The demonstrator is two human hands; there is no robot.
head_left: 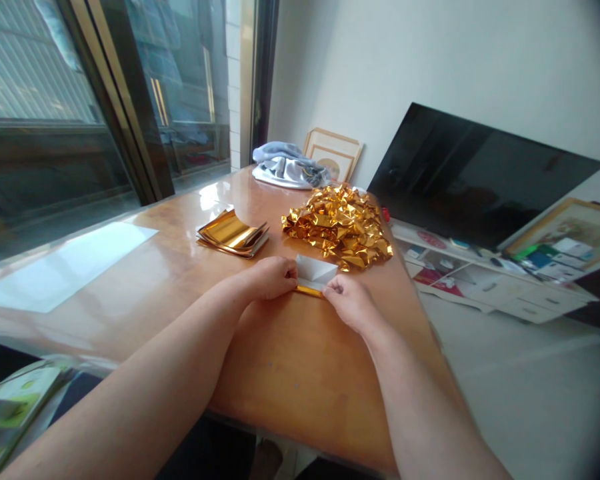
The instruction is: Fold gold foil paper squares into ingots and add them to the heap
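Between my two hands lies a small sheet of gold-backed foil paper (315, 270), white side up, with a narrow gold strip (308, 291) folded along its near edge. My left hand (270, 279) presses the sheet's left end with its fingertips. My right hand (347, 301) pinches the right end of the folded strip between fingers and thumb. Beyond my left hand sits a curling stack of gold foil sheets (233, 233). A heap of crumpled gold foil shapes (337, 227) rises just behind the white sheet, close to but apart from my hands.
The glossy wooden table (300, 373) has a window along its left side. A grey cloth (290, 167) and leaning picture frames (333, 155) stand at the far end. To the right are a flat black screen (475, 173) and a cluttered white cabinet (485, 280).
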